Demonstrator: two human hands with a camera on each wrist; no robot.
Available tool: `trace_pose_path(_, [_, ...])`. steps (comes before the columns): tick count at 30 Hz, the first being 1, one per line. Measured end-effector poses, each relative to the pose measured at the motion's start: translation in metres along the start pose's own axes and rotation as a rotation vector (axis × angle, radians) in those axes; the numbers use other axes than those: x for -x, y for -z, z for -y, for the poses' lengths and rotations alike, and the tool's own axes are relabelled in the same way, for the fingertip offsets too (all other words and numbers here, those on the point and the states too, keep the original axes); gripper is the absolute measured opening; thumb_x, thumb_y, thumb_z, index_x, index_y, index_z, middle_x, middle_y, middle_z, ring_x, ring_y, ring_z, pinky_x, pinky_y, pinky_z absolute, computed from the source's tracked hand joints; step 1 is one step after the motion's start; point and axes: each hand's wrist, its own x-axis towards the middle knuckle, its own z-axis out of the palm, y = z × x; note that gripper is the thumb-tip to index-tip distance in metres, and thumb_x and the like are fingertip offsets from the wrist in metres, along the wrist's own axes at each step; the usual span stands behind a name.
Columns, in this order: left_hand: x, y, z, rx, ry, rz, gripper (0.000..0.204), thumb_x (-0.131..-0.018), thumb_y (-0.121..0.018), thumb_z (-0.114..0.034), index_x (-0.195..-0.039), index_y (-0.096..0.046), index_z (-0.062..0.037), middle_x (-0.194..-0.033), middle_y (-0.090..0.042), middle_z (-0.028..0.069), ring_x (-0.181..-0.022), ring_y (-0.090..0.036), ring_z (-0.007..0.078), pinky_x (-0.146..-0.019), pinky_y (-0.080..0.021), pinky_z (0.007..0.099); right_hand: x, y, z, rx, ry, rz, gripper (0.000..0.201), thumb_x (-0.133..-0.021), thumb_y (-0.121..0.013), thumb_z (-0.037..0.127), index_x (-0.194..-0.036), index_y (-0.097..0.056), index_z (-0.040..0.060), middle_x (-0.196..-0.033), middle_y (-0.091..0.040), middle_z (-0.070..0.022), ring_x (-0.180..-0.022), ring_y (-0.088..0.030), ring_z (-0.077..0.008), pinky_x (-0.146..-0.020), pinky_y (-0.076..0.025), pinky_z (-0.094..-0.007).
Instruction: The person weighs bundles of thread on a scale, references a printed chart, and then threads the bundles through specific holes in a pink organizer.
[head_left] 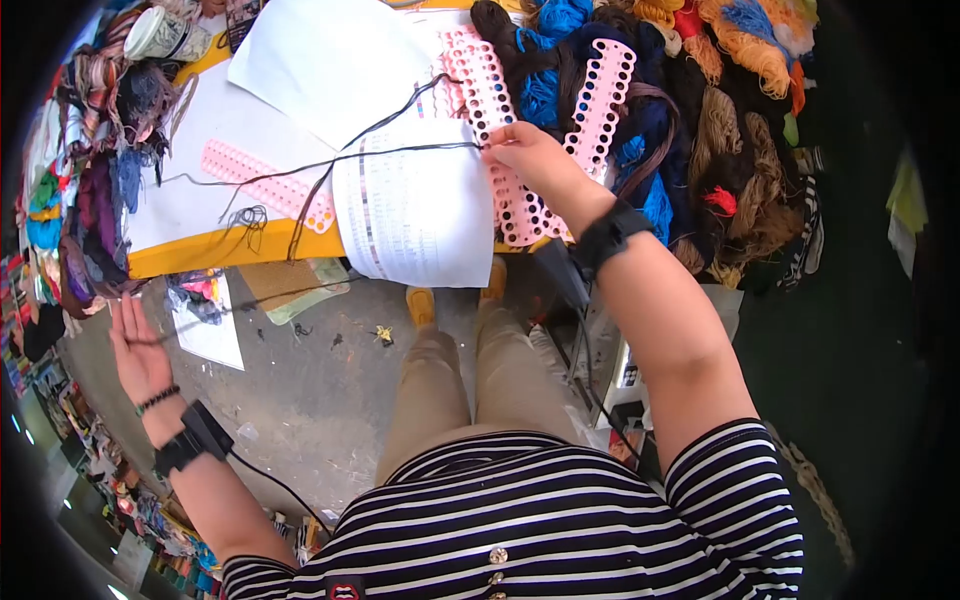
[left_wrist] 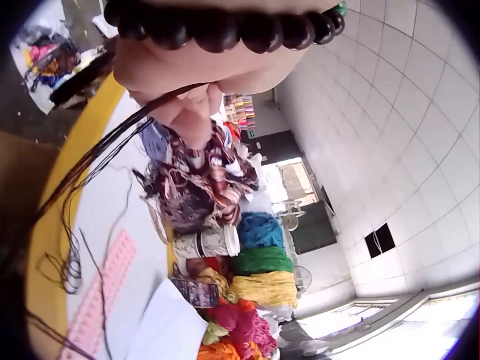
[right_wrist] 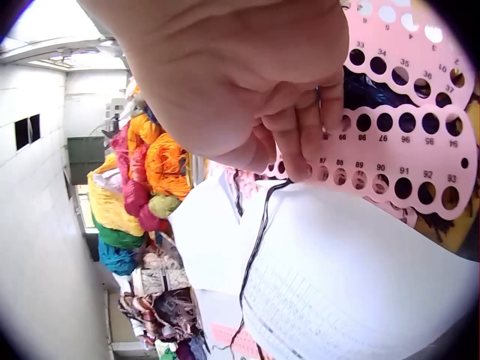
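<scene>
My right hand (head_left: pixel 530 160) is over a pink numbered thread card (right_wrist: pixel 405 127). Its thumb and fingers pinch a dark thread (right_wrist: pixel 259 232) at the card's holed edge, near the numbers in the eighties. The thread trails left over a printed sheet (head_left: pixel 420 210). Out past the table's left front edge, my left hand (head_left: pixel 140 350) holds dark thread strands (left_wrist: pixel 112 135) that run from its palm back toward the table. Its fingers look fairly straight in the head view; part of its grip is hidden in the left wrist view.
Another pink card (head_left: pixel 265 185) lies on the yellow-edged table (head_left: pixel 200 257), left of the sheets. One more pink card (head_left: pixel 600 100) rests among blue and brown yarn skeins (head_left: pixel 740 140) at right. Colourful thread bundles (head_left: pixel 95 180) and a patterned cup (head_left: pixel 165 35) stand at left.
</scene>
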Motion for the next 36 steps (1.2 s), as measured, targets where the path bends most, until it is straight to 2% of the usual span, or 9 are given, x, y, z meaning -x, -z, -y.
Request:
trace_pose_path(3, [-0.036,0.175,-0.001,-0.011,-0.003,0.118,0.042,-0.101,-0.039,-0.028,-0.136,-0.039,-0.0049,-0.132,-0.051,0.0060,-0.080,-0.055,0.0062,-0.056,-0.044,0.0174,0.048,-0.001,0.002,0.045,0.170,-0.109,0.016,-0.085,-0.060,0.013,-0.094,-0.059,-0.0013,-0.081,-0.064,-0.0055,-0.075,-0.059,-0.0125,-0.069,-0.047,-0.0257])
trace_pose_path(5, [0.014,0.154,-0.017,-0.120,-0.071,-0.330,0.040,-0.101,-0.038,-0.030,-0.134,-0.042,-0.0063,-0.123,-0.058,0.0023,-0.062,-0.044,0.0039,-0.044,-0.030,0.0177,0.084,0.000,-0.004,0.072,0.143,-0.146,0.016,-0.086,-0.059,0.014,-0.091,-0.060,-0.0012,-0.078,-0.064,-0.0050,-0.071,-0.057,-0.0101,-0.064,-0.046,-0.0250])
trace_pose_path(8, [0.023,0.243,-0.032,-0.277,-0.132,-0.470,0.040,-0.102,-0.033,-0.031,-0.132,-0.043,-0.0060,-0.120,-0.060,0.0029,-0.061,-0.045,0.0047,-0.044,-0.033,0.0180,0.132,-0.022,-0.037,0.070,-0.229,-0.109,0.024,-0.087,-0.060,0.022,-0.088,-0.063,-0.0012,-0.076,-0.066,-0.0069,-0.066,-0.060,-0.0133,-0.060,-0.048,-0.0256])
trace_pose_path(12, [0.041,0.330,-0.036,-0.367,-0.110,-0.646,0.041,-0.102,-0.029,-0.032,-0.131,-0.044,-0.0078,-0.120,-0.060,0.0013,-0.059,-0.044,0.0052,-0.044,-0.032,0.0196,0.153,-0.068,-0.109,0.399,-0.137,-0.181,0.059,-0.081,-0.068,0.029,-0.124,-0.050,-0.0065,-0.115,-0.059,-0.0249,-0.103,-0.060,-0.0286,-0.089,-0.047,-0.0332])
trace_pose_path(18, [0.082,0.400,-0.007,-0.694,0.239,-0.903,0.039,-0.100,-0.027,-0.031,-0.128,-0.050,-0.0180,-0.099,-0.068,-0.0037,-0.050,-0.040,0.0071,-0.044,-0.033,0.0228,0.148,-0.101,-0.118,-0.354,-0.308,-0.097,0.082,-0.083,-0.071,0.022,-0.139,-0.022,-0.0121,-0.125,-0.053,-0.0211,-0.121,-0.047,-0.0234,-0.103,-0.035,-0.0327])
trace_pose_path(19, [0.070,0.471,0.020,-0.473,0.072,-0.965,0.038,-0.099,-0.027,-0.029,-0.126,-0.052,-0.0180,-0.103,-0.068,-0.0035,-0.051,-0.041,0.0071,-0.043,-0.033,0.0222,0.149,-0.101,-0.118,-0.363,-0.297,-0.103,0.079,-0.083,-0.070,0.022,-0.138,-0.023,-0.0120,-0.124,-0.054,-0.0207,-0.119,-0.048,-0.0232,-0.102,-0.035,-0.0323])
trace_pose_path(26, [0.103,0.485,0.099,-0.558,0.493,-0.799,0.032,-0.097,-0.034,-0.026,-0.121,-0.053,-0.0191,-0.086,-0.064,-0.0047,-0.046,-0.035,0.0094,-0.039,-0.027,0.0245,0.159,-0.101,-0.092,-0.275,-0.394,-0.116,0.045,-0.089,-0.064,0.020,-0.121,-0.050,-0.0082,-0.110,-0.062,-0.0128,-0.100,-0.057,-0.0176,-0.089,-0.043,-0.0287])
trace_pose_path(28, [0.117,0.416,0.111,-0.557,0.565,-0.758,0.030,-0.096,-0.038,-0.026,-0.122,-0.053,-0.0179,-0.089,-0.065,-0.0040,-0.047,-0.037,0.0083,-0.039,-0.027,0.0231,0.162,-0.101,-0.096,-0.314,-0.405,-0.101,0.035,-0.090,-0.062,0.019,-0.115,-0.056,-0.0047,-0.104,-0.064,-0.0093,-0.093,-0.058,-0.0149,-0.083,-0.044,-0.0274])
trace_pose_path(36, [0.107,0.321,0.131,-0.246,0.466,-0.488,0.034,-0.097,-0.045,-0.029,-0.120,-0.051,-0.0045,-0.102,-0.064,0.0068,-0.055,-0.043,0.0035,-0.041,-0.032,0.0169,0.174,-0.091,-0.100,-0.467,-0.382,-0.087,0.021,-0.092,-0.059,0.015,-0.105,-0.063,0.0005,-0.094,-0.067,-0.0050,-0.080,-0.061,-0.0111,-0.072,-0.047,-0.0253])
